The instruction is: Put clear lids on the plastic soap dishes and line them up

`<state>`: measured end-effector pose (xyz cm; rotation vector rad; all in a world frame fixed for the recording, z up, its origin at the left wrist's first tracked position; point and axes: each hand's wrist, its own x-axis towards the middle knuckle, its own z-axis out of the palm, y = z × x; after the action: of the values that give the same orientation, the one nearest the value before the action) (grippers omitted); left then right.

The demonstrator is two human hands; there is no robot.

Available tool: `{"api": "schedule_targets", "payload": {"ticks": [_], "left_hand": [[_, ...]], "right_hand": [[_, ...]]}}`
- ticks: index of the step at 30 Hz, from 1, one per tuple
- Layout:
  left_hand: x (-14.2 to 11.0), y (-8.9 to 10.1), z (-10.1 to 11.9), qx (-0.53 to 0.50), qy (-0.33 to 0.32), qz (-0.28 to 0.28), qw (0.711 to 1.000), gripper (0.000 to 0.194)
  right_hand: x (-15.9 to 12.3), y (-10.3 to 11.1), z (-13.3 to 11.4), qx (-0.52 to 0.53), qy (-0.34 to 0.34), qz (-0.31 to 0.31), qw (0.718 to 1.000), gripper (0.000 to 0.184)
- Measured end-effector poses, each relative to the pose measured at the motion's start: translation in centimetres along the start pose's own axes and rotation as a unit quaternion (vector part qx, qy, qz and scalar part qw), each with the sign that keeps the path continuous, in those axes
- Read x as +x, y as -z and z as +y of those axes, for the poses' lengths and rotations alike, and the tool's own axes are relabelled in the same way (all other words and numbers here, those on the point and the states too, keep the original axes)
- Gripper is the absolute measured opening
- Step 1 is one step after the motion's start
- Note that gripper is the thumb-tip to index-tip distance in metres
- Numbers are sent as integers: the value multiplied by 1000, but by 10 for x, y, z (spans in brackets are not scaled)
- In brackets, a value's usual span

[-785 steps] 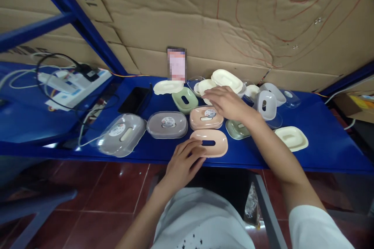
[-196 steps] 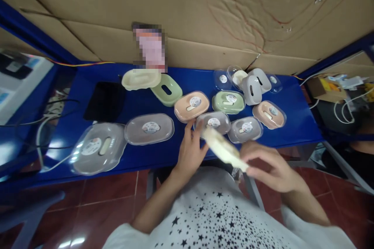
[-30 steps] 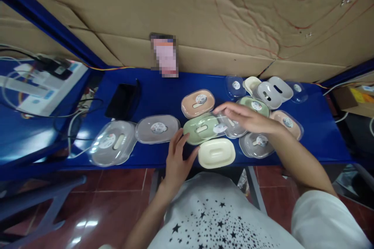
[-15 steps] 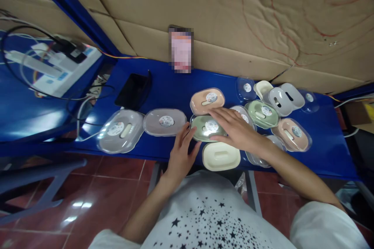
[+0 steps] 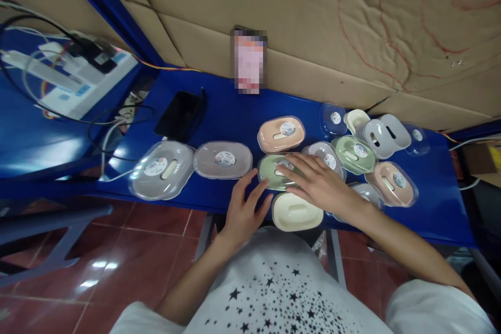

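Under the right hand [image 5: 319, 182] sits a green slotted box [image 5: 268, 169] with a clear cover, near the front edge of the blue table [image 5: 227, 96]; that hand lies flat over the cover with its fingers extended, while the left hand [image 5: 245, 214] has thumb and fingers parted, its fingertips at the box's left and near edges (how firmly they press, I cannot tell). Through the cover a pale strip shows in the slot, partly hidden by the fingers. Just in front lies a cream oval tray [image 5: 295, 214] with a raised bar in its middle. Behind the green box stands a peach covered box [image 5: 270, 138]; to the left are two grey covered boxes [image 5: 223, 160], side by side, each bearing a round label. On the right cluster more covered boxes [image 5: 354, 154], in grey, green and peach, with two uncovered grey slotted pieces [image 5: 378, 138], a cream piece [image 5: 356, 121] and clear lids [image 5: 332, 119] at the back. A phone [image 5: 249, 60] with a blurred screen leans against the cardboard wall [image 5: 297, 26]; at far left, cables crowd a white power strip [image 5: 94, 86], and below spreads a red tiled floor [image 5: 133, 258].
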<state>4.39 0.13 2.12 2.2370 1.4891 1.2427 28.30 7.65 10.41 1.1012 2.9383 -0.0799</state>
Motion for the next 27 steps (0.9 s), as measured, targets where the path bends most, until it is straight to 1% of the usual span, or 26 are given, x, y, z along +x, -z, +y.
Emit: {"api": "schedule_targets", "payload": {"ticks": [1, 2, 4, 6, 8, 11, 16, 18, 21, 24, 27], "left_hand": [[-3, 2, 3, 5, -32, -2, 999, 41], [-7, 4, 6, 7, -67, -19, 998, 38], [-15, 6, 13, 9, -126, -86, 988, 36], [-20, 4, 17, 17, -146, -151, 978, 39], [-22, 0, 17, 25, -142, -177, 973, 37], [-21, -4, 16, 28, -133, -174, 975, 31], [-20, -6, 15, 26, -135, -164, 977, 27], [-21, -6, 15, 27, -135, -155, 978, 27], [-21, -3, 14, 34, -121, -148, 981, 27], [-17, 2, 9, 41, -95, -154, 983, 28], [-13, 5, 4, 37, -81, -167, 982, 29]], "right_hand": [[-1, -1, -2, -10, -3, 4, 1000, 55], [-2, -2, -3, -20, -5, 10, 1000, 55], [-4, -4, -5, -38, -3, 19, 999, 60], [-8, -8, -9, -51, 1, 23, 998, 70], [-12, -12, -13, -62, -4, 32, 998, 83], [-17, -22, -21, -68, -29, 55, 996, 92], [-19, -34, -25, -59, -64, 83, 993, 96], [-18, -35, -24, -54, -68, 83, 993, 97], [-17, -33, -21, -38, -68, 67, 995, 95], [-17, -33, -20, -25, -73, 50, 996, 92], [-16, -34, -17, -15, -71, 49, 996, 94]]}}
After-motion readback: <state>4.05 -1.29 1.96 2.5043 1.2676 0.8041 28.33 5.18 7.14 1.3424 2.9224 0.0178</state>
